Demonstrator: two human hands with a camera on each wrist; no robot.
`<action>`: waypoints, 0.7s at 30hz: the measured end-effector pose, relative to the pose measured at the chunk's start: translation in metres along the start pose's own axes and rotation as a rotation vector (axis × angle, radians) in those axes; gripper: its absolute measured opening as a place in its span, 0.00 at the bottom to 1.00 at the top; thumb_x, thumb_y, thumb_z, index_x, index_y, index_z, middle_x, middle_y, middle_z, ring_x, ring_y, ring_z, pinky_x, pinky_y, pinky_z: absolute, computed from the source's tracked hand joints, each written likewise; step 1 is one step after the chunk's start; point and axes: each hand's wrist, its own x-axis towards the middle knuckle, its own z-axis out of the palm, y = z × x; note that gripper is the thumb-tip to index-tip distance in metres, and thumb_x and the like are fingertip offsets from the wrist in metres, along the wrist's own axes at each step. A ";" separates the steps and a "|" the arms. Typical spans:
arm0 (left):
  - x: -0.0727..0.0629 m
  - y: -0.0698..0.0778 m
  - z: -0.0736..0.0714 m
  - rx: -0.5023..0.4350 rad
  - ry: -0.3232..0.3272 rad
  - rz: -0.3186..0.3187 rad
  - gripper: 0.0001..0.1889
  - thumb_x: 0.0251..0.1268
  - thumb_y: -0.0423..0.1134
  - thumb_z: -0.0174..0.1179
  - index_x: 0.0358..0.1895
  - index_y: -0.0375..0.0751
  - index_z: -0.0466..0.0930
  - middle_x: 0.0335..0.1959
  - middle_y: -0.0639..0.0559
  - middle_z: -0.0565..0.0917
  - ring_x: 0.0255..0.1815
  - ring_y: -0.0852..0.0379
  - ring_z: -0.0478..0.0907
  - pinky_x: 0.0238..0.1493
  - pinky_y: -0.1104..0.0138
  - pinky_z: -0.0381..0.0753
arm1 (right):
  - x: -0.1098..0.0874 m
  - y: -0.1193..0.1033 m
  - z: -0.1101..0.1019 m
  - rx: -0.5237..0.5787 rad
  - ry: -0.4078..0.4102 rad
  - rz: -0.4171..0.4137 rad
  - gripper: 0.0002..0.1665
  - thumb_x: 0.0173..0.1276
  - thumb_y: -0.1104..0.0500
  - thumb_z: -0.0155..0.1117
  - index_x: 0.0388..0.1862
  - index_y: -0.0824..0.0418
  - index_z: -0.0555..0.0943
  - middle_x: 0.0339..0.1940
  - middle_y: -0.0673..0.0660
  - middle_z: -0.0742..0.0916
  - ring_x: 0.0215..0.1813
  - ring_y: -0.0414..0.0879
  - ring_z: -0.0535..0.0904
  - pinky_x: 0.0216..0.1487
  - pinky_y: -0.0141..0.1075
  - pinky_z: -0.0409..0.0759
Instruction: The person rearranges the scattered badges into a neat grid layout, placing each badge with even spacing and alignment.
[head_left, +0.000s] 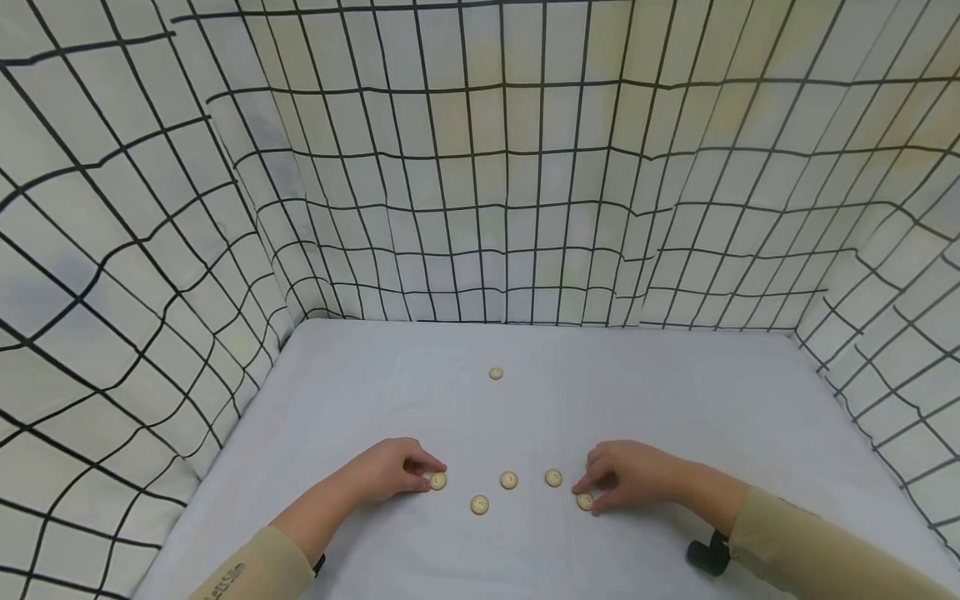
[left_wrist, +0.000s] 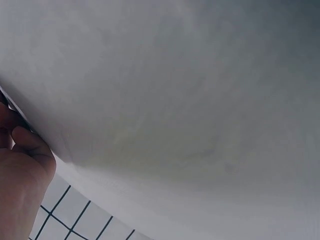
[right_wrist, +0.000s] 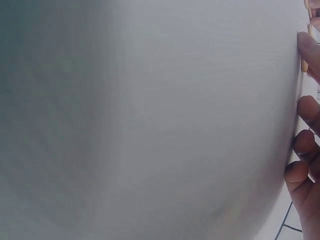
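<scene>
Small round cream discs, each with a rim ring and faint marks on its face, lie flat on the white-covered table (head_left: 397,358). My left hand (head_left: 390,468) pinches one disc (head_left: 438,481) between thumb and fingers on the tabletop. Over to the right, my right hand (head_left: 628,473) has thumb and index finger at the two sides of another disc (head_left: 584,501). Between the hands lie a front disc (head_left: 479,504), a middle disc (head_left: 508,479) and a disc (head_left: 553,477) close to my right fingertips. The left wrist view does not show the left disc.
Farther back on the table lies a lone disc (head_left: 496,373). White walls with a black grid net (head_left: 502,167) enclose the table at the back and both sides. A dark device (head_left: 708,556) sits under my right wrist.
</scene>
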 end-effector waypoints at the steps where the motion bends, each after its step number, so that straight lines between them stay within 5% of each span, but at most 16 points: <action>1: 0.000 0.000 0.000 0.001 0.001 -0.002 0.13 0.59 0.38 0.71 0.47 0.56 0.89 0.30 0.60 0.76 0.35 0.58 0.71 0.37 0.65 0.71 | 0.000 0.000 0.000 -0.003 -0.001 0.004 0.18 0.57 0.44 0.76 0.48 0.38 0.88 0.29 0.34 0.77 0.34 0.33 0.69 0.36 0.29 0.71; 21: 0.001 -0.002 -0.001 0.004 -0.002 0.007 0.13 0.59 0.39 0.72 0.47 0.57 0.89 0.30 0.60 0.76 0.35 0.59 0.71 0.37 0.66 0.71 | -0.002 0.001 -0.002 0.015 0.037 -0.018 0.15 0.58 0.45 0.76 0.45 0.39 0.89 0.28 0.34 0.79 0.32 0.32 0.70 0.35 0.29 0.71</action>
